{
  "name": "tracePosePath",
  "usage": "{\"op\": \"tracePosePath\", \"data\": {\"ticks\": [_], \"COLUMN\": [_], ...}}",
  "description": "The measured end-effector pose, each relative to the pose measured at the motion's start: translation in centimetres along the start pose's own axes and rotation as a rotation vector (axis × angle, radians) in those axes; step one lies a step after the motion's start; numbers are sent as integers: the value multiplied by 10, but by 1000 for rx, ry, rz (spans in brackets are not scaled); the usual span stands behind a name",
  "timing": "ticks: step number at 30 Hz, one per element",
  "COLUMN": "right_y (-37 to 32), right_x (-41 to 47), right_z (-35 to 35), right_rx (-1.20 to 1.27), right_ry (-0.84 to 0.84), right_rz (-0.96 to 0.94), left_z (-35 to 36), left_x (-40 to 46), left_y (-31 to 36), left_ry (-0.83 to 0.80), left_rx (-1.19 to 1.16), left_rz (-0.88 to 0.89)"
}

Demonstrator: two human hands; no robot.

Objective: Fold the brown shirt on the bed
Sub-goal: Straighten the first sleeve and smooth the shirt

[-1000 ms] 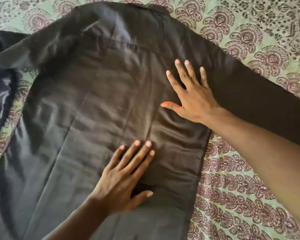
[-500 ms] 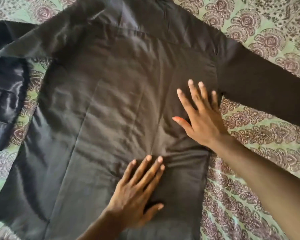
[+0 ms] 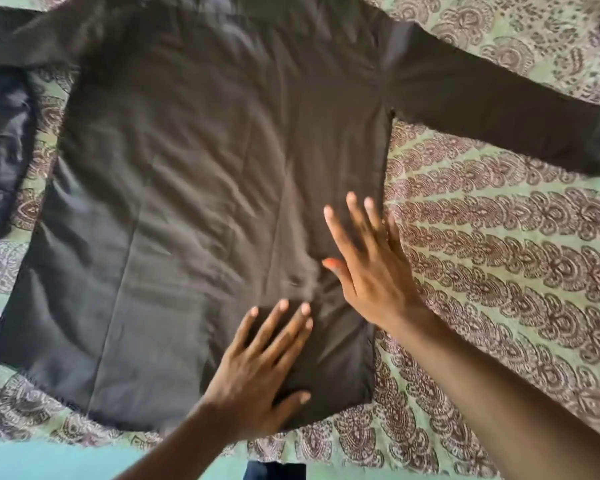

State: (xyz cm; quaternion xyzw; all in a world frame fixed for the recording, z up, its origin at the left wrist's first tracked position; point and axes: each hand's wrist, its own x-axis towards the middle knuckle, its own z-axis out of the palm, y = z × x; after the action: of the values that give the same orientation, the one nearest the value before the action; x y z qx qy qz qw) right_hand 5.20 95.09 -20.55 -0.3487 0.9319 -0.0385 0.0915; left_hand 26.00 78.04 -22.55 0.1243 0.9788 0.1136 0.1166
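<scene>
Brown shirt (image 3: 205, 174) lies spread flat, back side up, across the middle of the bed (image 3: 499, 271), hem toward the near edge, collar end running out of frame at the far edge. Body panel unfolded; shallow wrinkles and a lengthwise crease are visible. Right sleeve (image 3: 499, 98) is laid straight out toward the right edge. The other sleeve, at the far left corner, looks bunched; its exact lie cannot be told.

Left hand (image 3: 257, 375): flat, fingers straight and slightly spread, pressing the cloth near the hem; grips nothing. Right hand (image 3: 371, 271): open, fingers spread, palm down at the shirt's right side seam; motion-blurred, so contact is uncertain; holds nothing.

Judgement: still the smoothing stage. No fold made yet. Remaining: both sleeves in, sides over, then hem up toward the collar.

Dark fabric (image 3: 0, 133) lies at the left edge.
</scene>
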Motion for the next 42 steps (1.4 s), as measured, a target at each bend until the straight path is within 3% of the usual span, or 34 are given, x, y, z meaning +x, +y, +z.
{"op": "tracePosePath", "data": {"ticks": [3, 5, 9, 12, 15, 20, 23, 25, 28, 31, 37, 39, 42], "right_y": [-10, -20, -45, -65, -77, -92, -101, -117, -137, -156, -176, -184, -194], "right_x": [34, 36, -43, -130, -172, -82, 7, 51, 65, 12, -131, -132, -86], "right_z": [-3, 8, 35, 41, 42, 17, 19, 32, 48, 58, 72, 66, 49], "right_rx": [-7, -38, -35, 12, 83, 131, 108, 86, 70, 73, 48, 53, 10], "right_ry": [41, 3, -67, -98, -88, 176, 218, 210, 175, 223, 108, 140, 256], "right_rz": [56, 31, -6, -4, 100, 324, 345, 365, 491, 686, 951, 1048, 945], "left_z": [10, 7, -16, -35, -26, 8, 11, 0, -24, -36, -25, -22, -16], "left_x": [-40, -43, -1, 39, 42, -43, -79, -75, -40, -19, -89, -117, -138], "left_y": [24, 20, -31, -66, -59, -4, -7, -31, -95, -152, -174, -173, -170], "left_ry": [7, 107, 316, 232, 69, -5, 59, 204, 338, 225, 32, 26, 36], "left_rx": [-22, -85, -97, -2, 112, 17, -131, -209, -99, 19, 59, 39, 54], "left_rz": [109, 122, -178, -254, -111, 110, 152, 46, -200, -343, -308, -348, -376]}}
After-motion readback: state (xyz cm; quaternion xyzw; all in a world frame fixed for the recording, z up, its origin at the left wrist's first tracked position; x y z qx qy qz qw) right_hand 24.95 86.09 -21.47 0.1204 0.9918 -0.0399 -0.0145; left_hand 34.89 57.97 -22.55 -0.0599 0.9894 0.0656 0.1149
